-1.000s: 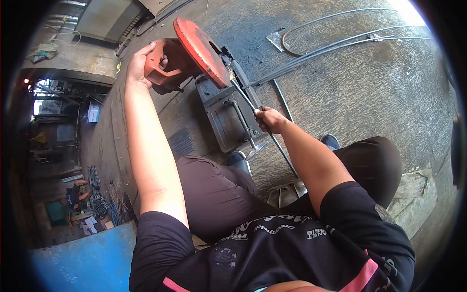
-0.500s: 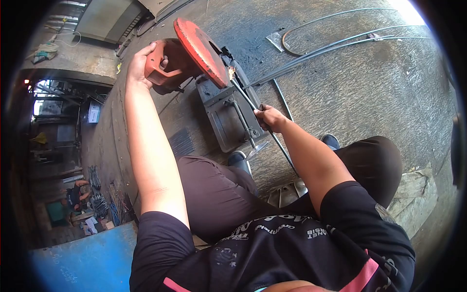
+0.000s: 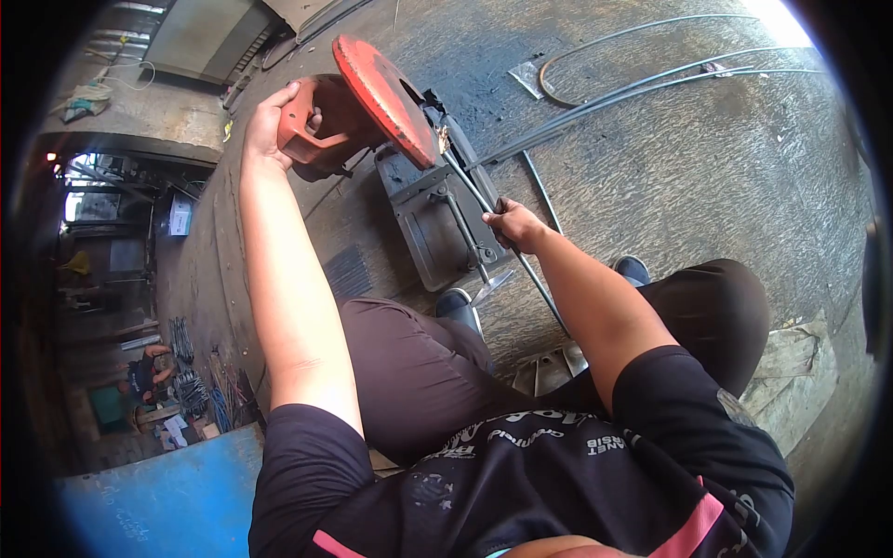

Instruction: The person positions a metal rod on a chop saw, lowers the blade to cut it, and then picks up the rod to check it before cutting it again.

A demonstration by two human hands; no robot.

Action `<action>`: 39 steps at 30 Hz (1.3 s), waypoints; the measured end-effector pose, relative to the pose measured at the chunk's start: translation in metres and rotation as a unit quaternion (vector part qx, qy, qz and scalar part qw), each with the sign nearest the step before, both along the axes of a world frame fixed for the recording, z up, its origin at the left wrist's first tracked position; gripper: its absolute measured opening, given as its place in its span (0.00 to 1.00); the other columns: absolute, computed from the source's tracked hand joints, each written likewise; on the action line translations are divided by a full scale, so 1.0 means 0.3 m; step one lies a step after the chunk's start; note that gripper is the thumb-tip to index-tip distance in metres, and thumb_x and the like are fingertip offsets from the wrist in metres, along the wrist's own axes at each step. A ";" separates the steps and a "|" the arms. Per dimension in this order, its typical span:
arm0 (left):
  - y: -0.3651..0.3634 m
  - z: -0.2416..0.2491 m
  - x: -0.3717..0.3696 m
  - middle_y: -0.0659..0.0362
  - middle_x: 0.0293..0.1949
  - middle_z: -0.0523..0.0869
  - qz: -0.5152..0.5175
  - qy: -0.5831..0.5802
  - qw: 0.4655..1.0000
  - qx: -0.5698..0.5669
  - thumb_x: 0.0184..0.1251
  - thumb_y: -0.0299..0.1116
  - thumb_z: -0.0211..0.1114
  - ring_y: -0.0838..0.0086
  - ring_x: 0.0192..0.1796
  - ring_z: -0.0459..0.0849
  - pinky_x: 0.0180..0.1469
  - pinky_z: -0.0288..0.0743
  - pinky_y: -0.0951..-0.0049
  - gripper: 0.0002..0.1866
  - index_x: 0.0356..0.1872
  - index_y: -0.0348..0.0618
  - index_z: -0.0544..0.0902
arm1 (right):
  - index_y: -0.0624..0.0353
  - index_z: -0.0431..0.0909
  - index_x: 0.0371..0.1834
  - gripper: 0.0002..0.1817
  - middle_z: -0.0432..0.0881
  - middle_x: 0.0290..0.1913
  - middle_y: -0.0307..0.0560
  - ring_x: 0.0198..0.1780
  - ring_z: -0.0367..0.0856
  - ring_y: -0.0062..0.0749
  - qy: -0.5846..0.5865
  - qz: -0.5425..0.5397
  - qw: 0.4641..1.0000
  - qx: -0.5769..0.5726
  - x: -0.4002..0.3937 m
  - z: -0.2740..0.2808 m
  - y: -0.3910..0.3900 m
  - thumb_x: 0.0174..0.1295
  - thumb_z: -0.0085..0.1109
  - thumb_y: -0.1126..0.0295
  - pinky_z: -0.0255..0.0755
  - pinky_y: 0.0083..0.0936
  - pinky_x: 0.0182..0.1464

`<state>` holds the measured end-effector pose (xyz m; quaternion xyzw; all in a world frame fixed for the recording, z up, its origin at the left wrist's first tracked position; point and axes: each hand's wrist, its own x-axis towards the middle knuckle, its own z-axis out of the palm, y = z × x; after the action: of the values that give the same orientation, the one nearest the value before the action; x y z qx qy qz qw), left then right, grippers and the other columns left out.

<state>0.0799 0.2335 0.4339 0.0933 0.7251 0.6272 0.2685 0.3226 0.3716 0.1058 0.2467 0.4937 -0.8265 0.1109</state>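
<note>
At the upper left, my left hand point(image 3: 270, 126) is wrapped round the orange-red handle point(image 3: 312, 126) of a cut-off saw with a round red guard point(image 3: 383, 100). The saw's grey metal base point(image 3: 433, 237) lies on the floor, with a clamp screw point(image 3: 459, 223) along it. My right hand point(image 3: 514, 225) grips a thin metal rod point(image 3: 472, 185) beside the base. The rod's far end reaches the guard's lower edge, where a small spark glow point(image 3: 442, 138) shows. The disc's contact with the rod is mostly hidden.
Long thin rods point(image 3: 633, 96) run across the floor to the upper right. My shoes point(image 3: 456, 305) are close to the base. A blue panel point(image 3: 167, 493) is at the lower left, and another person point(image 3: 144, 372) is in the background at left. Cloth point(image 3: 791, 372) lies at the right.
The sparks at the rod's end have become smaller and dimmer. Both hands and the saw hold nearly the same positions.
</note>
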 end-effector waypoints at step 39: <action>-0.007 -0.004 0.009 0.55 0.39 0.81 0.011 -0.010 1.000 0.024 0.69 0.38 0.60 0.70 0.34 0.80 0.35 0.80 0.73 0.15 0.50 0.38 0.77 | 0.60 0.77 0.44 0.19 0.76 0.27 0.46 0.28 0.73 0.33 -0.103 -0.092 0.964 0.227 0.042 -0.013 0.108 0.69 0.53 0.53 0.65 0.30 0.30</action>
<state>0.0827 0.2314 0.4326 0.0852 0.7078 0.6486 0.2668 0.3353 0.4041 0.1020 0.3936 0.6296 -0.6694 0.0254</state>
